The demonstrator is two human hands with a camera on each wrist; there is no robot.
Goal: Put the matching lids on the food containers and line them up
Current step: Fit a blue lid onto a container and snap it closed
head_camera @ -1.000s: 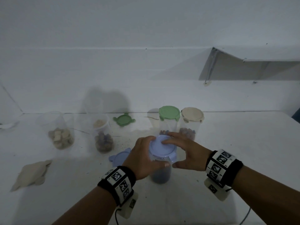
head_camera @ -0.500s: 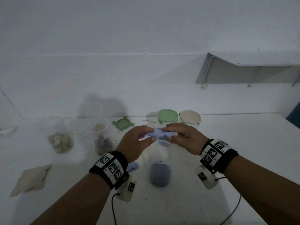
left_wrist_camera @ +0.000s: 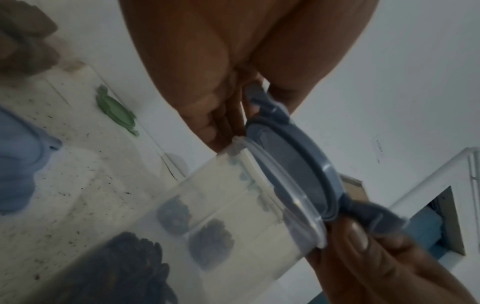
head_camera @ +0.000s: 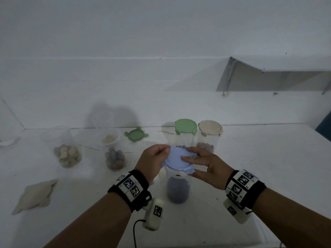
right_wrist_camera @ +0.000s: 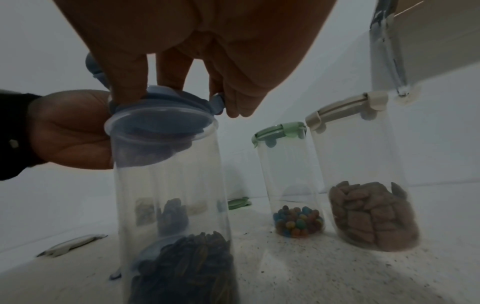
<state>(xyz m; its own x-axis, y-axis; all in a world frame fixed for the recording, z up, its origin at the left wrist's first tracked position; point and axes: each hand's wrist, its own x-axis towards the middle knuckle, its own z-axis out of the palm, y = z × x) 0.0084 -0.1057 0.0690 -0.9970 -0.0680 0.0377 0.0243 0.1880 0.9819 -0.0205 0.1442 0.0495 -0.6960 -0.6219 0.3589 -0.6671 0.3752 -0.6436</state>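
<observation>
Together, left hand (head_camera: pixel 152 162) and right hand (head_camera: pixel 209 167) fingers gripping blue lid (head_camera: pixel 177 161), tilted over container (head_camera: pixel 177 188)

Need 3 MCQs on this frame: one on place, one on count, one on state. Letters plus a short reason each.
1. Where does the loose green lid lie?
A. on the table near the back wall, left of the green-lidded container
B. on the container of dark food
C. in the right hand

2. How many containers already wear a clipped-on lid?
A. none
B. two
C. four

3. What is the state of the blue lid?
A. flat on the table
B. held by both hands, tilted on the rim of the dark-food container
C. clipped down all round

Key:
1 A: the head view shows it flat on the table, beside the green-lidded container.
2 B: only that one and the beige-lidded container are closed.
3 B: the left hand and right hand pinch its edges; its side tabs stick out, unclipped, above the dark-food container.
</observation>
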